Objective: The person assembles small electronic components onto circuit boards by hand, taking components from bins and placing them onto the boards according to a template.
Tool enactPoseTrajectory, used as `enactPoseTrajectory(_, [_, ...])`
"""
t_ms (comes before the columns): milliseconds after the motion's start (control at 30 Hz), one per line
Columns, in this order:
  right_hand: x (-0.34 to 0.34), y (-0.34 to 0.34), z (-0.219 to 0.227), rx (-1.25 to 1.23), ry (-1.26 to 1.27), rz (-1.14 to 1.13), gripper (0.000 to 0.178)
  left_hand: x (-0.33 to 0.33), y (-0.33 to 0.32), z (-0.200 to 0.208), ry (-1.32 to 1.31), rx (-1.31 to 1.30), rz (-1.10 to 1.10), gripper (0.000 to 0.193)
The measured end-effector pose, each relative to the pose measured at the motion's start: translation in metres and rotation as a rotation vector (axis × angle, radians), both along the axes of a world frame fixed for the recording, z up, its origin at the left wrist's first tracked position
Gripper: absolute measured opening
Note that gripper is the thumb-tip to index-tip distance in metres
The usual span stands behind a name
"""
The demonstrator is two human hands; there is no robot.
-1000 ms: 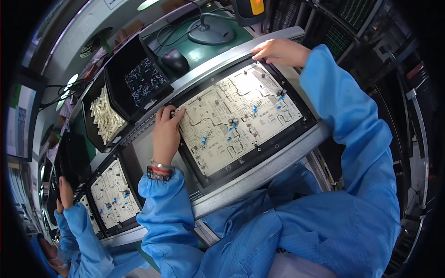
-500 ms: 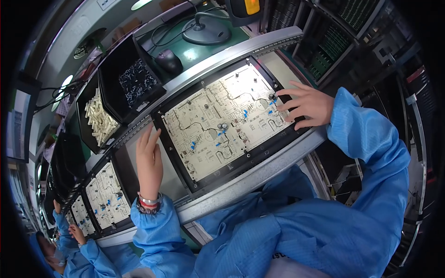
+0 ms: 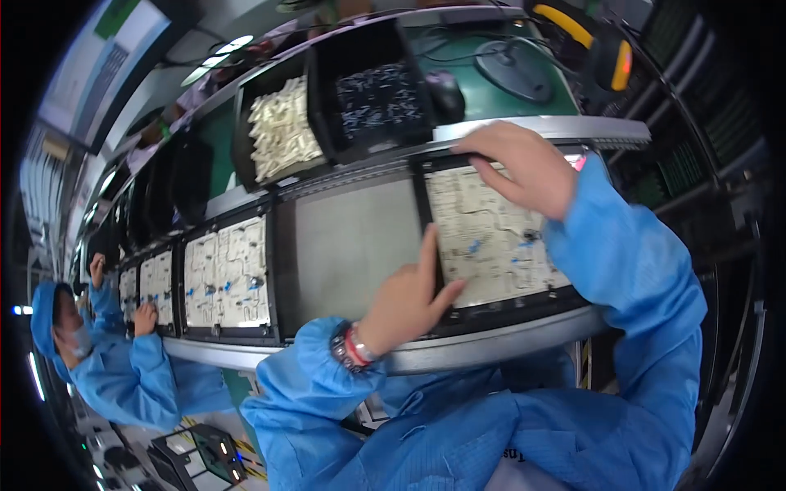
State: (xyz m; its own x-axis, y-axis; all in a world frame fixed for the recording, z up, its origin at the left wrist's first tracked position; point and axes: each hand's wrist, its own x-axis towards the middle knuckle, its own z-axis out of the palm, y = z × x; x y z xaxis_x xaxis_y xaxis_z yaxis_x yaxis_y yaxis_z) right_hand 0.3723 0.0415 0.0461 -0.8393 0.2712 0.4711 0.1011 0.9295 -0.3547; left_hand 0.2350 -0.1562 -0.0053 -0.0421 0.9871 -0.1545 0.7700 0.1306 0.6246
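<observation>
A cream circuit board (image 3: 499,237) with blue and dark components lies in a black carrier frame (image 3: 458,322) in front of me. My left hand (image 3: 405,307) is at the carrier's left side, index finger stretched along its edge and thumb apart over the board's near left corner. Nothing shows in that hand. Reaching across the board, my right hand (image 3: 524,168) has its fingers extended leftward near the frame's far edge, thumb apart. It holds nothing I can see, and its sleeve hides the board's right part.
Beyond the metal rail (image 3: 540,128) stand a black bin of cream parts (image 3: 282,131), a bin of small dark parts (image 3: 377,102), a mouse (image 3: 444,94) and a yellow-black scanner (image 3: 610,49). Leftward are another loaded carrier (image 3: 225,274) and a co-worker in blue (image 3: 123,368).
The view has turned left, so the carrier sits further right. My right hand has gone from the board's right edge to its far side; my left now points along the carrier's left side.
</observation>
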Motion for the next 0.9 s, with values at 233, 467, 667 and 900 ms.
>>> enactPoseTrajectory(233, [-0.183,0.065,-0.044,-0.051,-0.661,-0.311,0.031,-0.061,0.04,0.038,-0.027,0.28,0.2,0.049])
enactPoseTrajectory(467, [-0.228,0.046,-0.041,0.127,-0.504,-0.443,0.015,-0.242,0.079,0.006,0.717,0.58,0.367,0.018])
enactPoseTrajectory(667, [-0.21,0.036,-0.029,0.114,-0.353,-0.297,0.016,-0.253,0.074,-0.001,0.656,0.426,0.461,0.006])
enactPoseTrajectory(900, [-0.177,0.045,-0.025,0.272,-0.15,-0.157,0.017,-0.239,0.069,0.007,0.563,0.695,0.485,0.014])
